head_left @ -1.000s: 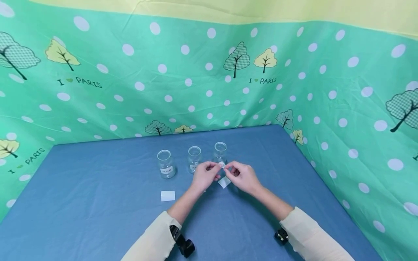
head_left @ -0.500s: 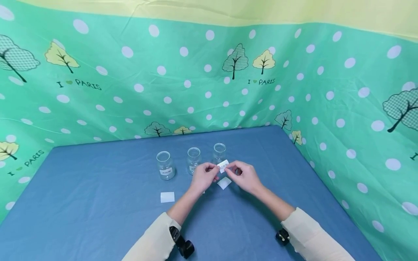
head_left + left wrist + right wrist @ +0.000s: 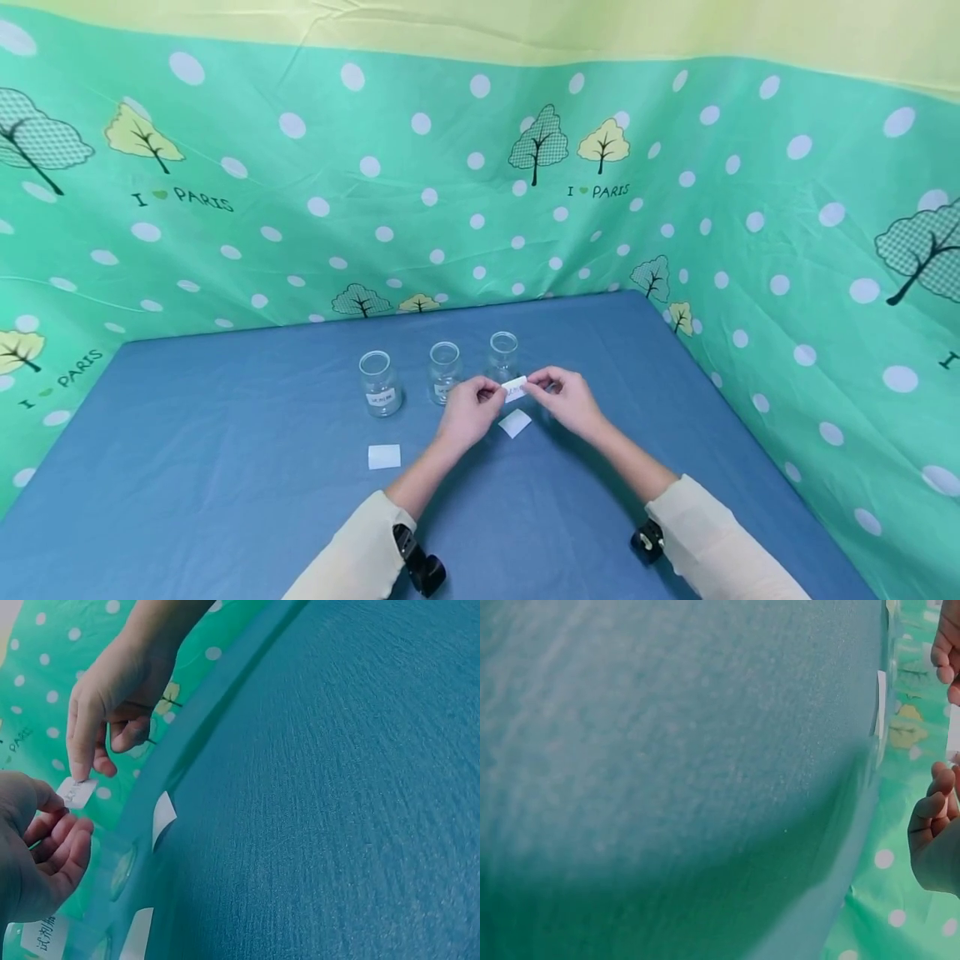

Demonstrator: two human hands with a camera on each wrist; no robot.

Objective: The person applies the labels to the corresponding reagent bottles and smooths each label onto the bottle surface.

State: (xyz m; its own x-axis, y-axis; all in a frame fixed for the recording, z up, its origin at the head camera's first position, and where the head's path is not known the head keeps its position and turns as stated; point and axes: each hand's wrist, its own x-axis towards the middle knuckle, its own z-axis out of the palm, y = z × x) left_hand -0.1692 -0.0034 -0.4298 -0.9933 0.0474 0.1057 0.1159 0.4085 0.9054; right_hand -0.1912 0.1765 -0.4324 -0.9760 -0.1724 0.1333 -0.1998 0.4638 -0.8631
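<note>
Between both hands a small white label (image 3: 514, 389) with dark handwriting is stretched level. My left hand (image 3: 471, 412) pinches its left end between thumb and forefinger, while the right hand (image 3: 567, 404) pinches the opposite end. Behind the label stands a clear glass jar (image 3: 503, 350), its lower part partly covered. In the left wrist view the writing on the label (image 3: 77, 793) shows between the fingertips. At the edge of the right wrist view, the label (image 3: 954, 735) and both hands are cut off.
A middle glass jar (image 3: 445, 360) and a left glass jar (image 3: 378, 379) each bear a written label. One blank white paper piece (image 3: 385, 457) lies at left on the blue tablecloth (image 3: 225, 467); another paper piece (image 3: 514, 423) lies below the hands. A green dotted curtain (image 3: 420, 200) borders the table.
The label has turned so that its written face shows more fully than a second ago. My right hand has shifted slightly right, widening the gap between the hands. Jars and papers stay put.
</note>
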